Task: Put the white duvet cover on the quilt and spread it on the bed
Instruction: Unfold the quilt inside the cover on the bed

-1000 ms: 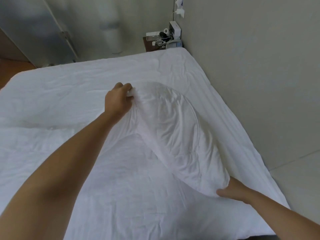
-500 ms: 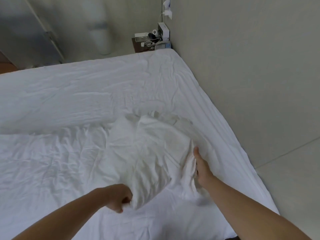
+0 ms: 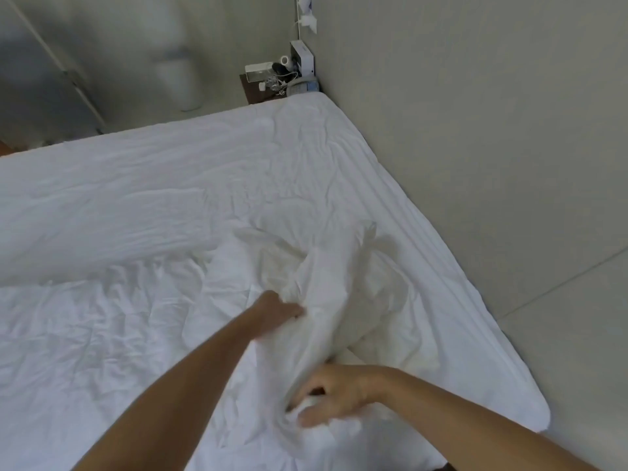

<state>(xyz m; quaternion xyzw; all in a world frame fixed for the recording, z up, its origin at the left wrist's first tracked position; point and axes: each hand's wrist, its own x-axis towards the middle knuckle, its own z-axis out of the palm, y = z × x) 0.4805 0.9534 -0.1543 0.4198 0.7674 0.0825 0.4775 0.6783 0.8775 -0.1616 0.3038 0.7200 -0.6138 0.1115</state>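
Left hand (image 3: 277, 311) reaching forward into a bunched ridge of the white duvet cover (image 3: 343, 300), fingertips buried in the folds, so whether gripping or merely pressing cannot be told. Right hand (image 3: 334, 390) nearer the body, fingers curled loosely around the lower end of that same ridge, thumb and forefinger pinching a gather of cloth, motion blur softening the outline. Both forearms bare, converging from the bottom edge toward the middle of the fabric. Duvet cover heaped in a crumpled mound near the right side of the bed (image 3: 136, 171), spreading leftward in flatter wrinkles across the near half. Quilt not separable from the cover by eye, everything being white. Far half of the bed smoother, creased only lightly. Right edge of the bed close along a pale wall (image 3: 475, 130). Beyond the far corner, a small dark nightstand (image 3: 253, 93) carrying a clutter of white boxes, cables and small items, too small to tell apart. Farther left, blurred grey surfaces and pale floor.
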